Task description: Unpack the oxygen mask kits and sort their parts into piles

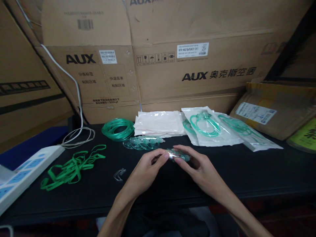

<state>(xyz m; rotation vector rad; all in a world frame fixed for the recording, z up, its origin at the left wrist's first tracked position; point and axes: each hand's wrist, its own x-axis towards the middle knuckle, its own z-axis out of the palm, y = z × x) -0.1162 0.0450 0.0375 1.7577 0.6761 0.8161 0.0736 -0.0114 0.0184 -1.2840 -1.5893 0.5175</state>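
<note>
Above the black table, my left hand [151, 162] and my right hand [201, 163] grip a translucent green oxygen mask [183, 156] between thumbs and fingers. A shiny metal strip [171, 154] shows on the mask near my left thumb. Part of the mask is hidden by my fingers. Just behind my hands lies a row of nested clear-green masks [144, 143]. To their left, a coil of green tubing [118, 129] rests on the table. Green elastic straps [70, 170] form a loose heap farther left, and a few small clear curved pieces [119, 175] lie left of my left wrist.
White flat pouches [159, 123] are stacked at the back. Beside them are bagged masks with green tubing [206, 126]. A white power strip [32, 176] and cable [79, 95] occupy the left. A cardboard box [278, 108] stands right; large cardboard [158, 75] walls the back.
</note>
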